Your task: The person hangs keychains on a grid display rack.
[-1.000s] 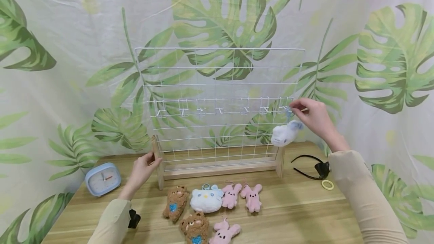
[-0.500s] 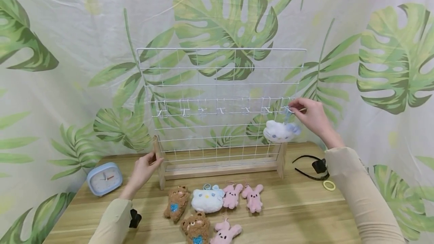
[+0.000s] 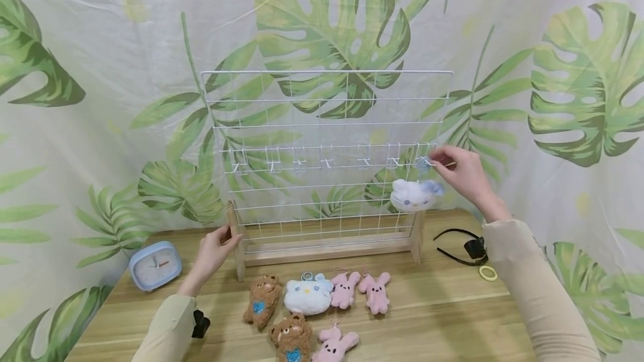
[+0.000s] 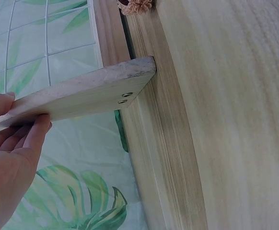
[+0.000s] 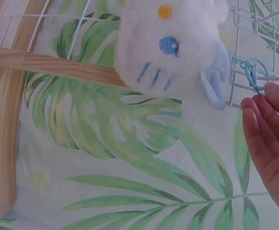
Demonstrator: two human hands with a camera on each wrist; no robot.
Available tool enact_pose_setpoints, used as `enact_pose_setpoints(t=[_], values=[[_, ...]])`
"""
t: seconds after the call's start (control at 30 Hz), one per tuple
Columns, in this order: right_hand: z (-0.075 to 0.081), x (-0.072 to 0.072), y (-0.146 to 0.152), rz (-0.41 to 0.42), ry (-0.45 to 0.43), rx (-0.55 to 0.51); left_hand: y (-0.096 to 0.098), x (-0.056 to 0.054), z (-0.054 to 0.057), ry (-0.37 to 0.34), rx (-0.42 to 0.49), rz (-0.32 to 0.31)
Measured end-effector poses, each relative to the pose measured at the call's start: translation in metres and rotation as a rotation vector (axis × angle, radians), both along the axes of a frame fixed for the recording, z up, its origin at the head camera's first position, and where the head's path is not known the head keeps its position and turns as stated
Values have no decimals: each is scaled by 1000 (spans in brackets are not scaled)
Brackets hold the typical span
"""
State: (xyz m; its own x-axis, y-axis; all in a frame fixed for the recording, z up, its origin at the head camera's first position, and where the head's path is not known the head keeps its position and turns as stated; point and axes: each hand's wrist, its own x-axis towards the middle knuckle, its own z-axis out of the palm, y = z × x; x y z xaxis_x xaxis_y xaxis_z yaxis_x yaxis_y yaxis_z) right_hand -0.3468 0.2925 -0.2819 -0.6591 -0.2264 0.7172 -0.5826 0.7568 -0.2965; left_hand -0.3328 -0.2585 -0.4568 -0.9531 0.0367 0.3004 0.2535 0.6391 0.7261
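The right hand pinches the blue ring of a white toy cat, fingers closed to the thumb, at the rightmost hook of a wire rack; I cannot tell whether the ring loops round it. The cat hangs before the wires. The left hand grips the wooden post between thumb and fingers. On the tabletop lie 2 brown bears, 3 pink rabbits and 1 other cat.
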Motion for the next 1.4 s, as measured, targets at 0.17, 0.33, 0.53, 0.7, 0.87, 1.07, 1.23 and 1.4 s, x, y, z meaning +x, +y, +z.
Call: enact_pose_setpoints(t=[0.17, 0.33, 0.53, 0.7, 0.87, 1.07, 1.23, 1.4], values=[[-2, 5, 2, -17, 11, 7, 0, -1, 0, 9, 3, -1], [-6, 15, 5, -34, 23, 9, 0, -1, -1, 16, -2, 7], [-20, 34, 6, -42, 33, 14, 1, 0, -1, 11, 0, -1], [-46, 47, -6, 28, 11, 66, 0, 0, 0, 5, 2, -6], [-86, 49, -31, 149, -106, 128, 0, 0, 0, -1, -2, -1], [-135, 35, -61, 253, -332, 217, -1, 1, 1, 1, -6, 0], [-166, 17, -81, 310, -436, 279, -1, 0, 1, 4, -2, 7], [-186, 7, -96, 321, -519, 329, 0, 1, 0, -5, 0, 6]])
